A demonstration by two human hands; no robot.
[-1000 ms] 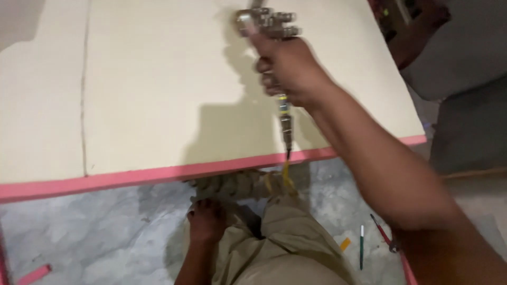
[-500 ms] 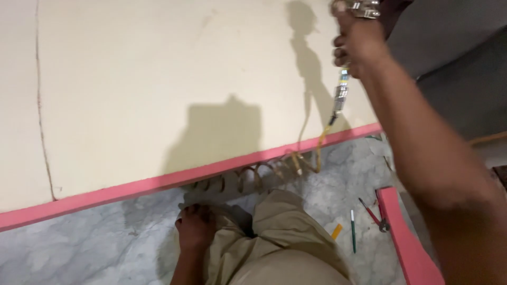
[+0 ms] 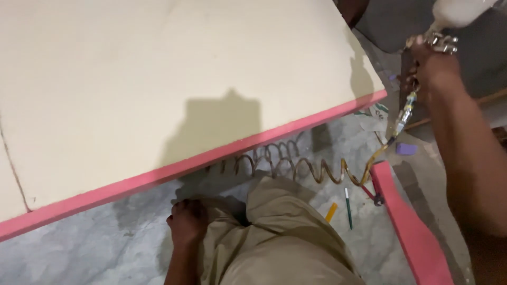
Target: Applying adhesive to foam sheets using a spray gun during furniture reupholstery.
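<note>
1 spray gun (image 3: 441,31), metal with a whitish cup on top, is at the upper right, beyond the corner of the cream board (image 3: 158,79). The right hand (image 3: 430,71) has its fingers closed around the gun's handle. A coiled hose (image 3: 296,166) hangs from the handle and runs under the board's pink edge (image 3: 264,138). The left hand (image 3: 186,224) rests closed on the khaki trousers (image 3: 280,237), above the marble floor (image 3: 79,253). A green pen (image 3: 348,206) lies near the hose.
</note>
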